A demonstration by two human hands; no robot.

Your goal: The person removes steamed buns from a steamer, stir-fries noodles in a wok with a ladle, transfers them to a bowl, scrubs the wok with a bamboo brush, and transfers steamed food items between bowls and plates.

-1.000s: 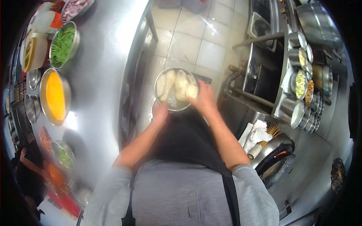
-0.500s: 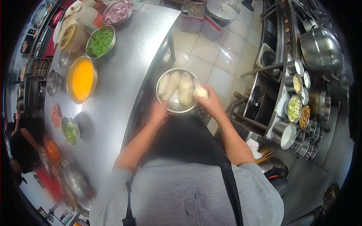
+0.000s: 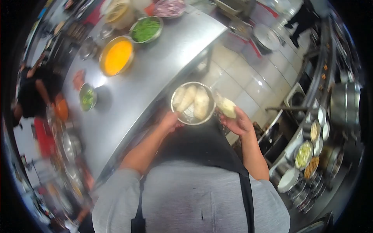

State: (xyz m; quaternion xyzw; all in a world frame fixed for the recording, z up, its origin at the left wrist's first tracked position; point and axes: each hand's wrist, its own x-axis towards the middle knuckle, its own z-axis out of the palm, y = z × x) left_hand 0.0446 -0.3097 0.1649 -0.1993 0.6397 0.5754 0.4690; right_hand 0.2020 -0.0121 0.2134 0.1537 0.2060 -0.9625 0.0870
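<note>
My left hand (image 3: 169,122) grips the near left side of a round metal bowl (image 3: 213,109), held in front of my apron beside the table edge. Inside lie several pale, long, rounded pieces (image 3: 201,102) that look like peeled root vegetables. Just right of the bowl's rim, my right hand (image 3: 239,122) is closed around another pale piece (image 3: 226,107). That piece is slightly blurred and tilted, outside the bowl.
To the left is a steel table (image 3: 163,62) with bowls of orange liquid (image 3: 117,57), cut green vegetables (image 3: 145,29) and purplish slices (image 3: 169,7). Containers of chopped ingredients (image 3: 303,155) stand at right by the stove. Another person (image 3: 37,95) is across the table; someone's legs (image 3: 301,23) show on the tiled floor.
My right hand has moved right with the pale piece, from over the bowl's rim to outside it. The left hand stays on the bowl. The whole view has turned and shifted.
</note>
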